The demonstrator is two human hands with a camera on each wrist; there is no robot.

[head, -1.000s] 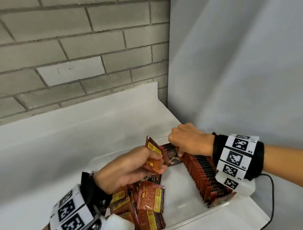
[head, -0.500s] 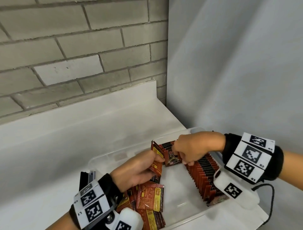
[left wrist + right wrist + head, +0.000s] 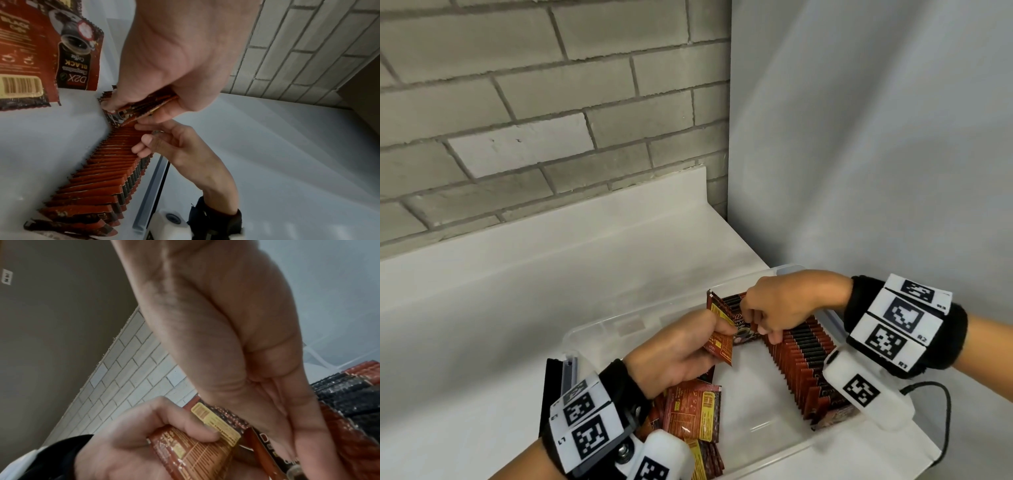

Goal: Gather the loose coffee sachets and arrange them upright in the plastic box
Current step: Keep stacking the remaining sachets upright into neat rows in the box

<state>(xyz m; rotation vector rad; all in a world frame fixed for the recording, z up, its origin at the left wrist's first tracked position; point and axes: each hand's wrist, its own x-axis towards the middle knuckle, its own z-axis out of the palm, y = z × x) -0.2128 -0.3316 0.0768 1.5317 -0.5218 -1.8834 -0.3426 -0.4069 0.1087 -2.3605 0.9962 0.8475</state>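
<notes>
Location type: cannot be fixed; bare utility or storage corner, indoors. Evidence: painted grey brick wall (image 3: 517,102) across upper left of frame; plain grey wall panel (image 3: 876,137) at right, meeting it at a corner; white countertop (image 3: 517,308) w/ raised backsplash (image 3: 585,226) at centre. No furnishings or signage legible.

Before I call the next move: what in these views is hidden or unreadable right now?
- Head view: the pile of loose sachets runs off the bottom edge and under the left hand; no count possible.
- Head view: the near end of the upright row sits behind the right wrist camera.
- Left wrist view: how many sachets the left hand pinches; the edges blur together.
- Right wrist view: the right hand fills the frame, hiding its fingertips' contact with the row.
</notes>
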